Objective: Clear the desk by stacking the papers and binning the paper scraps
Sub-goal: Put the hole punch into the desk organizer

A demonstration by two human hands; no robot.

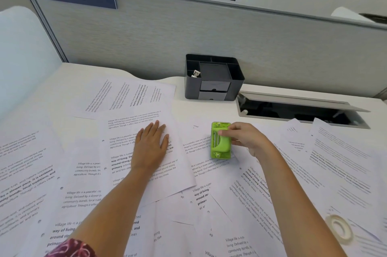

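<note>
Currently the table [209, 93] is covered by loose printed papers [240, 204], overlapping at many angles and not yet stacked. The left hand [151, 143] is laid flat on one sheet [144, 152] near the middle, fingers [156, 129] stretched out and released, nothing grasped. The right hand [246, 138] is closed around a green punch [221, 140], which is held on edge, just above or touching the papers; which cannot be told. An organiser [213, 77] stands by the partition [188, 36], and a tape roll [339, 228] lies on sheets at the near right. No bin is seen, and no scraps can be picked out for certain among the sheets.

Several slips are judged possible. If the punch holds punched chips, they may be spilled over the papers when it is tilted or carried, adding scraps to collect. Sheets may be dragged or creased if the pinned page is slid while others lie across its edges. The tape roll may be swept off the table if the right-hand sheets are gathered without it being lifted first. Papers near the open cable tray [301, 110] could be pushed into it.
</note>
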